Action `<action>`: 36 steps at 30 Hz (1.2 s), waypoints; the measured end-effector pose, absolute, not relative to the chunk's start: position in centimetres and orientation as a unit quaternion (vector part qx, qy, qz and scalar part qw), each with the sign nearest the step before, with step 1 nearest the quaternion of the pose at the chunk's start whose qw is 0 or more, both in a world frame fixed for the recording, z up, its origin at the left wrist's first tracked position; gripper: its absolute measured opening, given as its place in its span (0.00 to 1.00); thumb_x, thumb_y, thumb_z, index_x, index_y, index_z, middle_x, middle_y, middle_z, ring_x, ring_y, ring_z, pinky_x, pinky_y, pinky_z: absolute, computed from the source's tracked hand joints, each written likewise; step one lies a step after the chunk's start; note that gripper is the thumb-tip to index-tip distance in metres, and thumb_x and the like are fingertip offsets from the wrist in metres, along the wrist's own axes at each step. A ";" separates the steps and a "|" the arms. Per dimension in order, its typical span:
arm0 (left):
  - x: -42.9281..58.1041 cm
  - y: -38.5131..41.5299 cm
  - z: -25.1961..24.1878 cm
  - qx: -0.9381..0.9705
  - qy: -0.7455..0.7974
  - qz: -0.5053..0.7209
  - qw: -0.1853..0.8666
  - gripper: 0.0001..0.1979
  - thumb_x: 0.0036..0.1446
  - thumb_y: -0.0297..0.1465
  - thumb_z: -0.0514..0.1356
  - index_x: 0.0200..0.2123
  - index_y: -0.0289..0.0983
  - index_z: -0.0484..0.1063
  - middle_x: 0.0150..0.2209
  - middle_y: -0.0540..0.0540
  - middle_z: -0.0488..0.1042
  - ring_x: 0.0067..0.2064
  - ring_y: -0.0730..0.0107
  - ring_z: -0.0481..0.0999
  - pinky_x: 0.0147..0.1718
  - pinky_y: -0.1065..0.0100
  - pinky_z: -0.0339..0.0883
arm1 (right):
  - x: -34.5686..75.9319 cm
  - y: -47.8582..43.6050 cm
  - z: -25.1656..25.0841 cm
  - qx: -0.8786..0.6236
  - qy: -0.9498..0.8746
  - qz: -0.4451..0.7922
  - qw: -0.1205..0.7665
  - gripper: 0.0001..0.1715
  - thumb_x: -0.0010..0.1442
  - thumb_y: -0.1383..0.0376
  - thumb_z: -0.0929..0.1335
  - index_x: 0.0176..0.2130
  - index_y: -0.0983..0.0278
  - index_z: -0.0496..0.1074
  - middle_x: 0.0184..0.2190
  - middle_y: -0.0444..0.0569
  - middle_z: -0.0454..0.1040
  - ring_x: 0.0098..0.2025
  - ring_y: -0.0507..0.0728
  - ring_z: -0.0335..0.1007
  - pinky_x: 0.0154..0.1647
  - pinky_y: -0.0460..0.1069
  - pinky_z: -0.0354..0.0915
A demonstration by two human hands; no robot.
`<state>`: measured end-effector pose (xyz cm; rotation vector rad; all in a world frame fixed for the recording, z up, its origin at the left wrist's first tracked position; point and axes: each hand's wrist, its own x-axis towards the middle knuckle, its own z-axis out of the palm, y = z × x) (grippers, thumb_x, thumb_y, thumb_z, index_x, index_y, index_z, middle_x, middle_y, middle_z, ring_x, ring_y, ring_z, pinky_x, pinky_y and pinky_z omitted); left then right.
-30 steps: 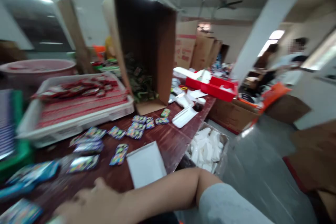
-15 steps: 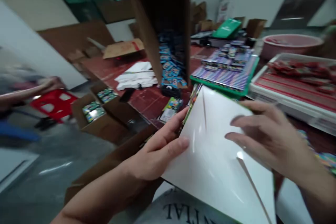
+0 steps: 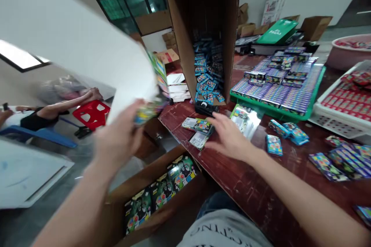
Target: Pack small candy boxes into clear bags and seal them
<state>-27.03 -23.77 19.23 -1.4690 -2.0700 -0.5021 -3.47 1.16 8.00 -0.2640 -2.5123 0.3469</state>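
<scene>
My left hand (image 3: 120, 137), smeared by motion, grips a large white card sheet (image 3: 116, 56) by its lower end. The sheet rises to the upper left, and its colourful printed side (image 3: 159, 71) shows at the right edge. Over the red-brown table, my right hand (image 3: 228, 136) is spread with nothing gripped. Its fingertips are at small printed packets (image 3: 203, 125); whether they touch is unclear. A black object (image 3: 206, 108) lies just beyond those fingers, and a shiny clear-wrapped printed pack (image 3: 245, 117) is to their right.
An upright carton (image 3: 182, 42) holds blue packets (image 3: 206, 85). At right stand a green tray (image 3: 311, 102) of small boxes and a white basket (image 3: 333, 117) of red packets. A carton (image 3: 156, 220) with dark printed packs sits below the table edge. Someone sits at left by a red stool (image 3: 91, 114).
My left hand has swung the white sheet from in front of me up to the left. My right hand has left the sheet and moved over the table. The view has shifted.
</scene>
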 end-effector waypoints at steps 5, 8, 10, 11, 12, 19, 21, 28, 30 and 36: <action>-33.7 -15.6 8.4 -0.611 -0.769 0.013 0.187 0.30 0.65 0.22 0.49 0.70 0.38 0.56 0.64 0.38 0.70 0.59 0.58 0.74 0.51 0.62 0.72 | -10.3 2.8 0.0 -0.075 -0.990 0.030 0.113 0.74 0.44 0.35 0.75 0.72 0.72 0.50 0.72 0.75 0.44 0.73 0.79 0.41 0.69 0.74 0.41; -35.5 -13.6 3.8 -0.634 -0.758 0.030 0.150 0.32 0.63 0.20 0.51 0.69 0.40 0.57 0.61 0.40 0.73 0.54 0.60 0.78 0.45 0.65 0.74 | -11.3 4.6 -1.2 -0.020 -0.995 0.014 0.099 0.57 0.52 0.42 0.75 0.69 0.67 0.58 0.70 0.69 0.56 0.71 0.75 0.52 0.69 0.71 0.46; -35.2 -13.4 2.1 -0.640 -0.756 0.028 0.136 0.30 0.65 0.24 0.53 0.69 0.41 0.56 0.61 0.40 0.73 0.54 0.62 0.78 0.49 0.65 0.73 | -10.3 5.7 -1.8 0.010 -0.995 0.009 0.101 0.33 0.62 0.57 0.72 0.63 0.64 0.67 0.66 0.63 0.64 0.68 0.69 0.60 0.68 0.66 0.53; -34.6 -13.6 1.6 -0.640 -0.757 0.026 0.132 0.30 0.66 0.29 0.55 0.70 0.40 0.54 0.62 0.39 0.71 0.57 0.61 0.76 0.54 0.62 0.70 | -9.6 6.2 -2.0 0.020 -0.995 0.006 0.101 0.23 0.65 0.64 0.69 0.59 0.64 0.71 0.65 0.62 0.66 0.66 0.67 0.64 0.67 0.64 0.56; -33.7 -13.7 1.3 -0.639 -0.757 0.018 0.131 0.32 0.67 0.36 0.56 0.71 0.37 0.52 0.64 0.36 0.68 0.62 0.58 0.72 0.59 0.58 0.66 | -8.8 6.8 -2.1 0.031 -0.994 0.004 0.100 0.18 0.65 0.70 0.67 0.55 0.64 0.73 0.64 0.62 0.68 0.64 0.66 0.66 0.66 0.63 0.59; -24.0 -10.5 1.1 -0.710 -0.697 -0.079 0.057 0.70 0.42 0.70 0.58 0.73 0.27 0.39 0.74 0.26 0.39 0.74 0.35 0.38 0.70 0.43 0.40 | -6.3 12.6 1.9 0.068 -0.988 0.125 0.061 0.31 0.60 0.79 0.62 0.60 0.63 0.68 0.65 0.54 0.68 0.70 0.59 0.58 0.71 0.61 0.54; -22.6 -8.5 1.2 -0.674 -0.738 -0.042 0.013 0.71 0.38 0.67 0.64 0.73 0.30 0.41 0.74 0.26 0.38 0.73 0.30 0.40 0.69 0.40 0.42 | -6.7 14.1 2.9 0.059 -0.985 0.159 0.028 0.35 0.55 0.81 0.62 0.59 0.61 0.69 0.64 0.51 0.69 0.72 0.57 0.53 0.73 0.63 0.49; -23.0 -5.8 3.7 -0.562 -0.819 0.073 -0.089 0.47 0.48 0.34 0.67 0.69 0.30 0.52 0.65 0.23 0.62 0.59 0.33 0.70 0.53 0.47 0.67 | -9.5 15.1 2.1 -0.016 -0.985 0.170 0.024 0.35 0.60 0.79 0.60 0.64 0.67 0.65 0.69 0.61 0.60 0.71 0.61 0.55 0.69 0.60 0.56; -23.4 -6.7 5.0 -0.552 -0.824 0.078 -0.101 0.37 0.50 0.30 0.62 0.64 0.31 0.58 0.55 0.27 0.72 0.51 0.38 0.77 0.46 0.49 0.70 | -10.5 14.4 2.3 -0.025 -0.982 0.183 0.034 0.33 0.63 0.76 0.59 0.66 0.70 0.62 0.66 0.62 0.64 0.67 0.60 0.61 0.67 0.57 0.60; -25.6 -10.1 6.3 -0.550 -0.812 0.056 -0.188 0.15 0.49 0.32 0.61 0.43 0.37 0.71 0.39 0.42 0.77 0.39 0.55 0.80 0.39 0.63 0.72 | -10.8 9.8 3.5 0.033 -0.977 0.206 0.039 0.40 0.59 0.61 0.68 0.68 0.63 0.61 0.68 0.57 0.62 0.69 0.66 0.55 0.69 0.62 0.54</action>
